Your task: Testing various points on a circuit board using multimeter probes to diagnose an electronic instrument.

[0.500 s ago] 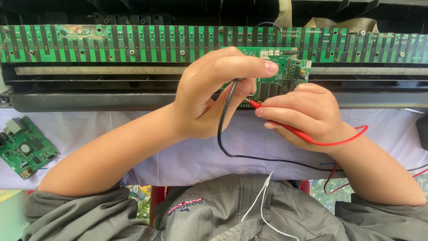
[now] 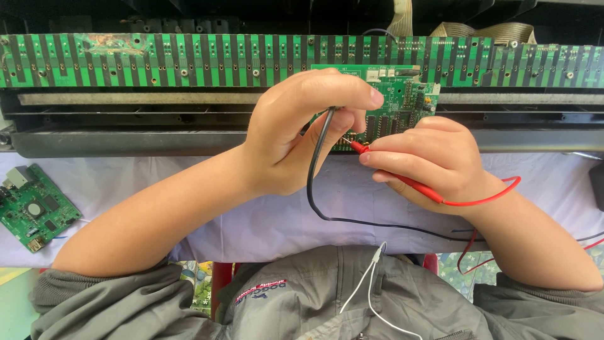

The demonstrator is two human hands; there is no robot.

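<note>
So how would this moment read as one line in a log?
left hand: holds black probe | right hand: holds red probe, tip at small green circuit board | long green board behind

We log: bright, even daylight, soft shadows under hands [image 2: 302,135]. No glare. Focus sharp at centre; top recess behind long green board [image 2: 157,60] dark. Slight wide-angle bend at edges.

Red probe [image 2: 402,181], black lead [image 2: 313,182], green board [image 2: 396,107]

I see my bare forearms emerging from pushed-up grey jacket sleeves [image 2: 94,302], a thin white cord [image 2: 368,283] dangling at six o'clock.
</note>
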